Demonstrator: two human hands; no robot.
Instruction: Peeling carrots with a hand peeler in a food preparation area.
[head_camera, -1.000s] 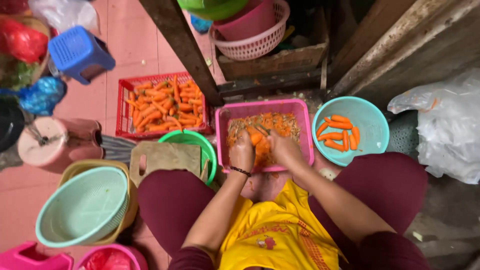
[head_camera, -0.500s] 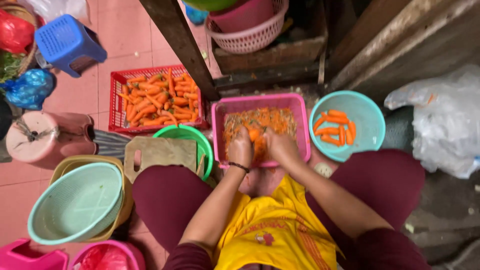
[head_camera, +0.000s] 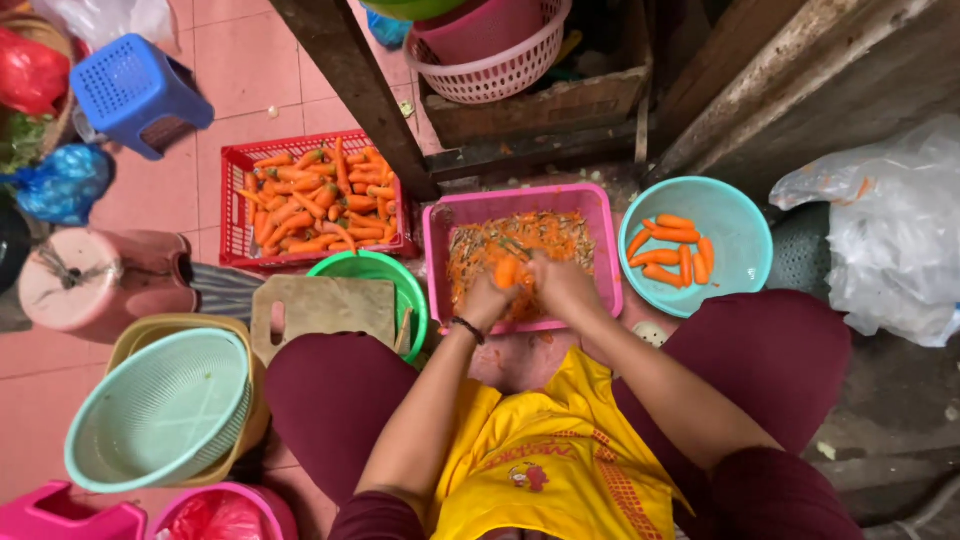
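Note:
Over a pink rectangular tub full of orange peelings, my left hand grips a carrot. My right hand is closed right beside it, against the carrot's other side; what it holds is hidden by the fingers. A teal bowl with several peeled carrots sits to the right of the tub. A red crate of unpeeled carrots stands to the left.
A green bowl under a wooden cutting board lies by my left knee. A pale green colander sits in a tan basin at lower left. A blue stool, pink basket, dark wooden post and white plastic bag surround me.
Both hands stay over the pink tub, working the carrot with small shifts. The camera view has drifted slightly, so the surroundings sit a little differently in frame.

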